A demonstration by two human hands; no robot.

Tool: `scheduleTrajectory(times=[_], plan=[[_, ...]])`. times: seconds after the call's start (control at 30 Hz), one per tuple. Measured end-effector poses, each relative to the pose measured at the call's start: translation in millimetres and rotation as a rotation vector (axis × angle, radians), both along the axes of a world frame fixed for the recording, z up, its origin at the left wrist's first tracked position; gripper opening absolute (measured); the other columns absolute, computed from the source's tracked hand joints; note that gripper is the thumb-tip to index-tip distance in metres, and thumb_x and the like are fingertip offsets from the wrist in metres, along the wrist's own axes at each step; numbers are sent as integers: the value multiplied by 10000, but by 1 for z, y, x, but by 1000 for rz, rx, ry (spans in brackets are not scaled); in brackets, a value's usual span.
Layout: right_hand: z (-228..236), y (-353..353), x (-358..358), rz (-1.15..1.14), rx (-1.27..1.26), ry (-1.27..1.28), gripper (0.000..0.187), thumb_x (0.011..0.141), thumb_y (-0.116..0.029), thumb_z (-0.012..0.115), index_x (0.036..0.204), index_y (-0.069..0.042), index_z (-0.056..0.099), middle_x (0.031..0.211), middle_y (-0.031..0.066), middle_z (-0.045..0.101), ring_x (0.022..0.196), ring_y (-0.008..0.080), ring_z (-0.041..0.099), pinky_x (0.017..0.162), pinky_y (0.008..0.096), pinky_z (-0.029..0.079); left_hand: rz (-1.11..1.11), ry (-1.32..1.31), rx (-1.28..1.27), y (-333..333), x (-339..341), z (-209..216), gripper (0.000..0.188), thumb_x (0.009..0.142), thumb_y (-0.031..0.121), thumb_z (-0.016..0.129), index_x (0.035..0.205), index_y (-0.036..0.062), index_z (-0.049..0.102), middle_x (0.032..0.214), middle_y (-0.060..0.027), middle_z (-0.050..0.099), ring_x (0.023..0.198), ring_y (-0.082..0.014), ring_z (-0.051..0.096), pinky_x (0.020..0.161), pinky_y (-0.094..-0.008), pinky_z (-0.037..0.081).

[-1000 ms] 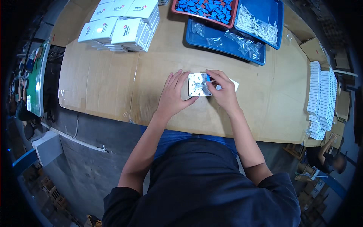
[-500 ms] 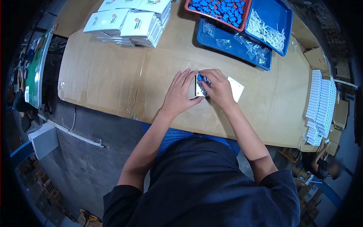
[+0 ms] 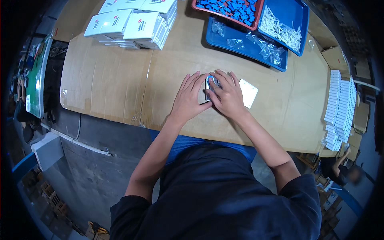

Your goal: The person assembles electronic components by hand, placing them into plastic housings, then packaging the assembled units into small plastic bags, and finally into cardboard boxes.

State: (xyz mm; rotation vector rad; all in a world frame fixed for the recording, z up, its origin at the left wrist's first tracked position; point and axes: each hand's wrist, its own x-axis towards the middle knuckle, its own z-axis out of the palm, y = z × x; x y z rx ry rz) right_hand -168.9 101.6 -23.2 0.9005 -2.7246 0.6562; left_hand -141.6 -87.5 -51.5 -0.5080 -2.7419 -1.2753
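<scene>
The work is looking partway along: a blue piece (image 3: 211, 78) is already sitting at the far end of the unit (image 3: 207, 93), though the hands are covering too much to show whether it is seated or what is remaining there. The white plate (image 3: 248, 94) is lying apart on the desk (image 3: 108, 80), just right of the right hand (image 3: 229, 97), with nothing on it. The unit is resting between both hands, close in front of the body, its dark left edge showing in the gap. The left hand (image 3: 187, 97) is curving half open, forefinger and thumb spanning the unit's far and near edges and apparently having hold of it. The right hand is arching over the unit with bent, slightly spread fingers; whether they are gripping or only pressing the blue piece is not showing. Beyond, a red tray (image 3: 259, 17) is holding many blue pieces, one blue tray (image 3: 306, 22) is carrying white sticks and another (image 3: 234, 33) clear bags, while white boxes (image 3: 142, 26) are standing stacked at the far left.
</scene>
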Motion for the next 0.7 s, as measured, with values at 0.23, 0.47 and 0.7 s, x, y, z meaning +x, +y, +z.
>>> scheduleTrajectory(times=[0.23,0.47,0.7], plan=[[12,40,0,-55,-2,-60,378,917,-174,736,1275,-59,711,1484,172,549,1375,385,528,1155,598,380,22,95,-23,-2,2,-8,832,770,243,828,1493,50,466,1523,-204,484,1473,-392,404,1251,-518,298],[16,110,34,-241,-63,-350,544,758,-214,883,1261,-76,729,1497,198,527,1373,395,514,1113,466,467,77,75,-96,7,5,-3,871,785,237,827,1525,45,410,1515,-180,457,1456,-404,392,1239,-607,244],[23,119,36,-175,-45,-253,397,826,-181,835,1194,-59,750,1344,189,658,1264,379,604,1067,441,499,6,-10,-42,-1,-7,12,957,756,218,821,1584,64,366,1610,-174,406,1509,-402,342,1252,-616,202]])
